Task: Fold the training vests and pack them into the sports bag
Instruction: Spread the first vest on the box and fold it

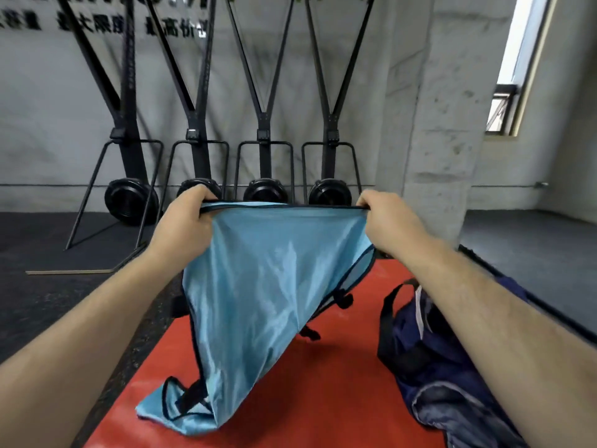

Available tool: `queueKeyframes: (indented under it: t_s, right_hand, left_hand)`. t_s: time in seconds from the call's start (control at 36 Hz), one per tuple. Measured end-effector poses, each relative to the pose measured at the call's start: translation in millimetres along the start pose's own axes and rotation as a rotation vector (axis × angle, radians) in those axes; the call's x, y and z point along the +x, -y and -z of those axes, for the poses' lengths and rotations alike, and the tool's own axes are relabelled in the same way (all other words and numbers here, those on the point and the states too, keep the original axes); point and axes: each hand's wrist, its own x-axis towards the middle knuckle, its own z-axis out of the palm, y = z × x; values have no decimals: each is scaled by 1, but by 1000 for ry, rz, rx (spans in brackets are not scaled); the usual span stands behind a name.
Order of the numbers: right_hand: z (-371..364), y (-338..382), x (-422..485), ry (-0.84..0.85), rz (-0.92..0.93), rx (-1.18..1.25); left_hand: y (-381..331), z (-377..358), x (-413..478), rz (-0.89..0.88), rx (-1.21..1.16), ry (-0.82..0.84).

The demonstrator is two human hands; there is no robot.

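A shiny light-blue training vest with dark trim hangs in the air above a red mat. My left hand grips the left end of its top edge and my right hand grips the right end, so the edge is pulled taut between them. The vest's lower corner and black straps trail onto the mat. A dark-blue sports bag with black handles lies on the mat's right side, partly hidden under my right forearm.
Several black exercise machines with round flywheels stand along the grey wall behind the vest. A concrete pillar rises at the right, with a window beyond it. Dark rubber floor surrounds the mat.
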Motion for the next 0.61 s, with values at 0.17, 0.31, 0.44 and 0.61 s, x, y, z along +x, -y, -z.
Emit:
queueKeyframes:
  t_s: [0.17, 0.31, 0.44, 0.61]
  right_hand:
    - [66, 24, 36, -32, -17, 298]
    - [79, 38, 33, -4, -13, 369]
    - [51, 25, 7, 134, 155, 94]
    - [21, 1, -12, 325, 355, -432]
  left_hand:
    - [-26, 30, 45, 14, 82, -60]
    - [-36, 28, 53, 128, 4, -13]
    - [-21, 8, 31, 52, 45, 199]
    - [-2, 6, 5, -280, 587, 512]
